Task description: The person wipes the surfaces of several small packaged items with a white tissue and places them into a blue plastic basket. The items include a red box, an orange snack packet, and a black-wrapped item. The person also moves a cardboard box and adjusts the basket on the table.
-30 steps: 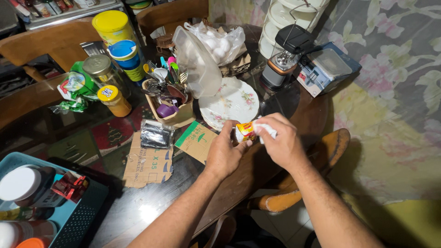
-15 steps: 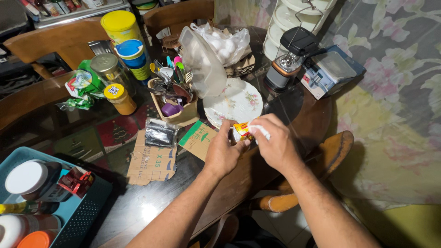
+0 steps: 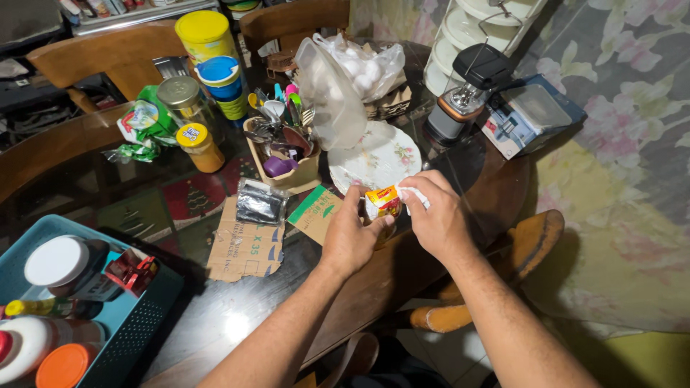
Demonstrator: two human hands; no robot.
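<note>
**Colours on the table**

The packet [image 3: 382, 202] is yellow and red with a white tab. The plate [image 3: 374, 158] is white with small pink flowers. The basket [image 3: 136, 316] is teal, the canister [image 3: 206, 34] yellow-lidded (its neighbour's lid blue). The cardboard [image 3: 248, 248] is brown.

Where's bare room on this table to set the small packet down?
Bare glass lies left of the cardboard piece, toward the blue basket, and right of the plate, before the lantern. The back is crowded: utensil holder, jars, egg bag.
</note>
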